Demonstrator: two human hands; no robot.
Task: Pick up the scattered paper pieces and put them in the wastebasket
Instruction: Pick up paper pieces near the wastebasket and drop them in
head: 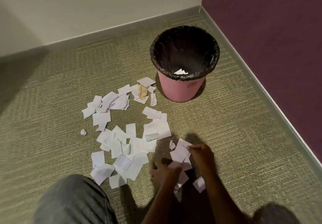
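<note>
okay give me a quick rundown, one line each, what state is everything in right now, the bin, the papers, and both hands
wastebasket: upright on the carpet, black liner over the rim, a few white pieces inside.
scattered paper pieces: most lie loose on the carpet.
small paper ball: crumpled, apart at the left of the pile.
left hand: on the floor, gathering pieces.
right hand: closed on a bunch of pieces.

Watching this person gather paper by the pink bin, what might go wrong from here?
1. Both hands, left hand and right hand, bunch a loose handful of paper pieces; some may slip out on the way to the wastebasket.
2. The small crumpled ball lies apart from the main scatter and may be overlooked.
3. Pieces beside the basket's base might be nudged or missed.
</note>
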